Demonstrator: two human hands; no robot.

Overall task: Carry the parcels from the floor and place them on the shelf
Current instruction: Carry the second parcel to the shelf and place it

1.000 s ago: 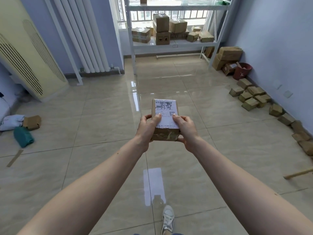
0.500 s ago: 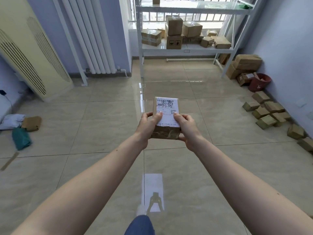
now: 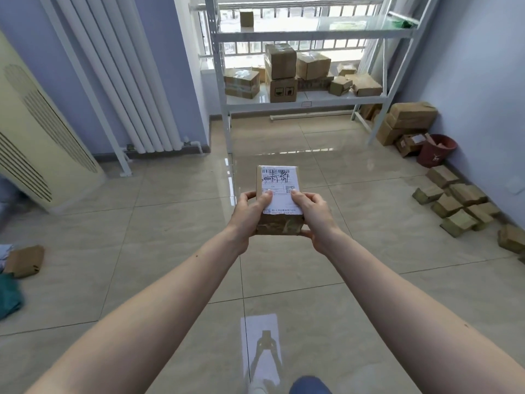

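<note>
I hold a small brown parcel (image 3: pixel 279 180) with a white shipping label out in front of me at chest height. My left hand (image 3: pixel 247 213) grips its left side and my right hand (image 3: pixel 312 213) grips its right side, thumbs on the label. Straight ahead stands the white metal shelf (image 3: pixel 306 105); its lower level carries several cardboard parcels (image 3: pixel 281 71). One small box (image 3: pixel 246 19) sits on the upper level. More small parcels (image 3: pixel 454 203) lie on the floor along the right wall.
A white radiator (image 3: pixel 136 81) and a cream air-conditioner unit (image 3: pixel 42 143) stand at the left. Larger boxes (image 3: pixel 406 123) and a red bin (image 3: pixel 437 150) sit by the shelf's right leg. A brown packet (image 3: pixel 25 260) and teal cloth (image 3: pixel 10 294) lie far left.
I have walked forward with the parcel; the shelf is nearer and larger in view. Both hands keep the same grip on it.
</note>
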